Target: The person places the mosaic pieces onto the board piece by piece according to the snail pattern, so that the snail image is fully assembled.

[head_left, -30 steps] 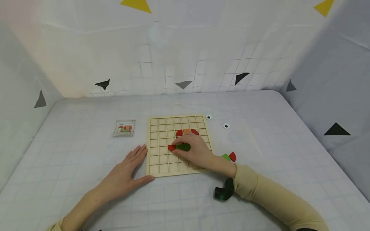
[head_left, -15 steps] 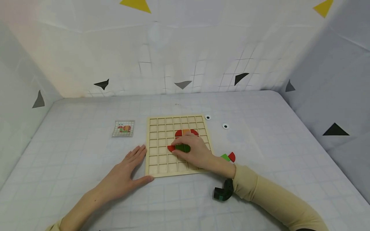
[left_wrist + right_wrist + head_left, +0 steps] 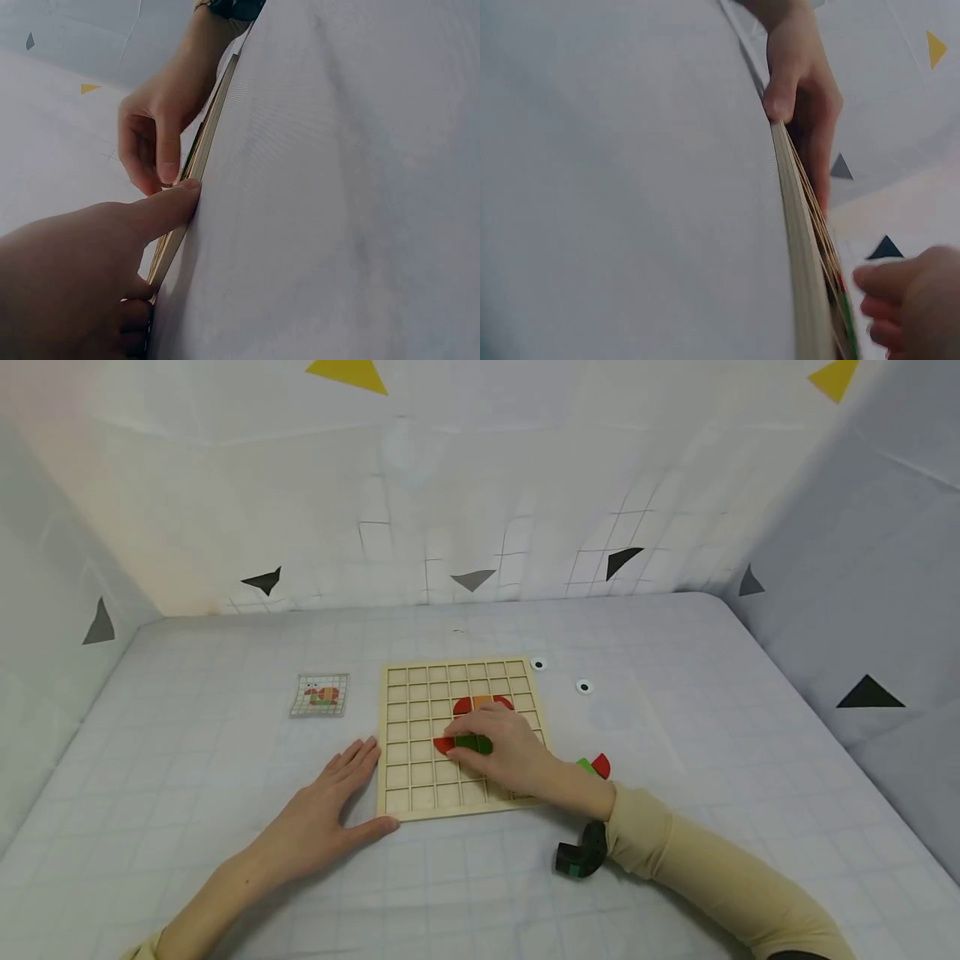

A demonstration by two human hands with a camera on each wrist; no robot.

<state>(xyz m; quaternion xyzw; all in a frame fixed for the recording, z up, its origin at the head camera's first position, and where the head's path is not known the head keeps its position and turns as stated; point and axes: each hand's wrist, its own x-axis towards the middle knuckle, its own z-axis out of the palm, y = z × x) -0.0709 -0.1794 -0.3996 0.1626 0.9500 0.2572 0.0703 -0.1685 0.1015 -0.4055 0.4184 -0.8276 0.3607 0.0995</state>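
A square wooden grid board (image 3: 420, 777) lies on the table. My left hand (image 3: 318, 818) lies with spread, straight fingers at its left edge, and the thumb touches the near-left corner. Over the board's middle, my right hand (image 3: 506, 747) pinches a red quarter-circle piece (image 3: 442, 746) between thumb and fingertips, low at a grid cell. Dark green pieces (image 3: 472, 743) sit in the cells beside it, under the hand. Behind the fingers are an orange piece (image 3: 482, 702) and red rounded pieces (image 3: 502, 702), partly covered by the hand.
Left of the board lies a small picture card (image 3: 321, 696) with a coloured figure on a grid. Two eye discs (image 3: 584, 687) lie to the right. A light green piece (image 3: 587, 766) and a red quarter piece (image 3: 602, 766) lie by the right forearm. A dark wrist camera (image 3: 581, 856) hangs under the wrist.
Both hands hold nearly the same places over the last second. The right hand and the pieces show no clear movement; only the head view shifts slightly.
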